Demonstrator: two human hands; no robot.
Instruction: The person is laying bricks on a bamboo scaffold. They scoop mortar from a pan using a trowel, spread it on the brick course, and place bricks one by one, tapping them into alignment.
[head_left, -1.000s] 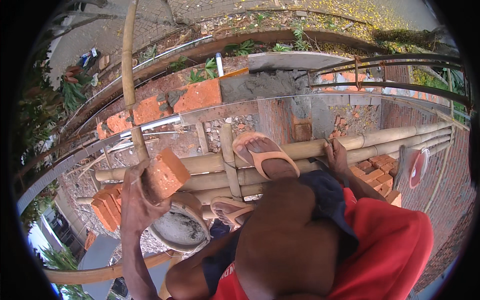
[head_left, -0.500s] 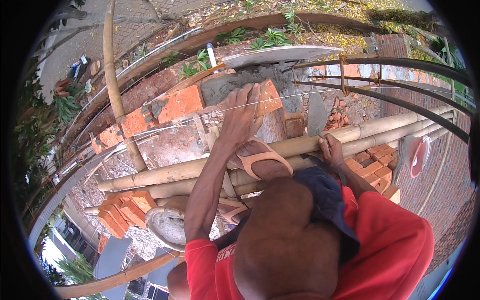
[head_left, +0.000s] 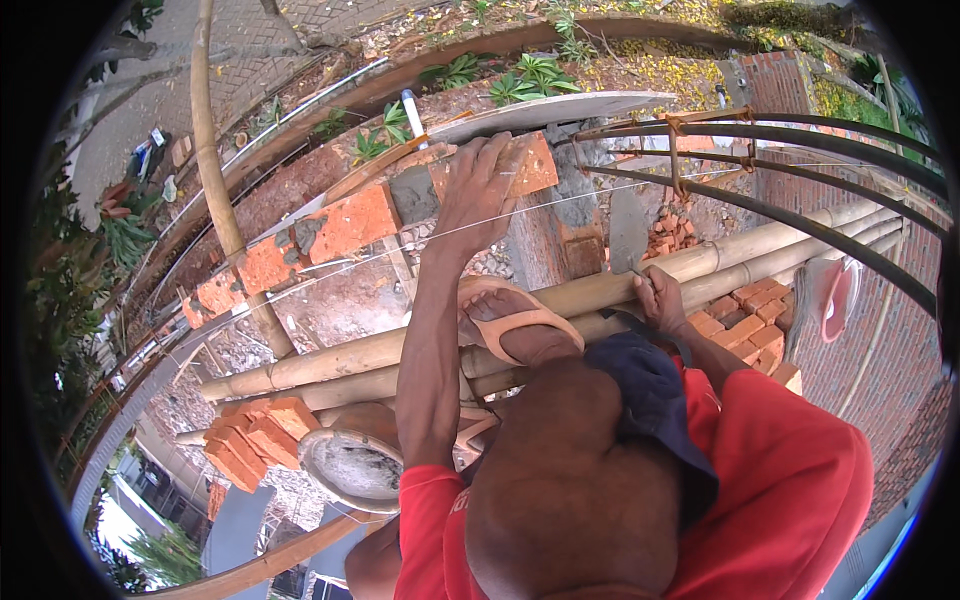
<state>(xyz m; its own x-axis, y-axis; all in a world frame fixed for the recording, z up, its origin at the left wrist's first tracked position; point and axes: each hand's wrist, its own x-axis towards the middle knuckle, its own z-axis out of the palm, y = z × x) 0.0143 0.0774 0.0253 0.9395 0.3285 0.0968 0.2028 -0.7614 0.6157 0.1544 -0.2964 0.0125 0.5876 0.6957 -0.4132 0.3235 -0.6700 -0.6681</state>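
Observation:
An orange brick [head_left: 532, 168] lies on the wall top, over grey mortar. My left hand [head_left: 478, 190] is laid across it, with the fingers wrapped over its far side and the thumb side near its front face. Grey mortar [head_left: 412, 195] shows in the gap between this brick and the laid brick [head_left: 355, 225] to its left. My right hand [head_left: 660, 298] is closed round the handle of a trowel [head_left: 629, 228], whose mortar-smeared blade points away from me. A thin white string [head_left: 560, 201] runs along the near side of the wall and passes by my left wrist.
Bamboo poles [head_left: 330, 362] form the scaffold under my sandalled feet. Bricks are stacked at the left [head_left: 262, 436] and right [head_left: 745, 330]. A bucket [head_left: 355, 468] stands by my left arm. Curved dark metal bars [head_left: 790, 200] reach in from the right, and a bamboo upright [head_left: 212, 150] stands left.
My left hand has pushed the brick a little away and turned it more in line with the wall, over the mortar. The right hand still holds the trowel, nearly unmoved.

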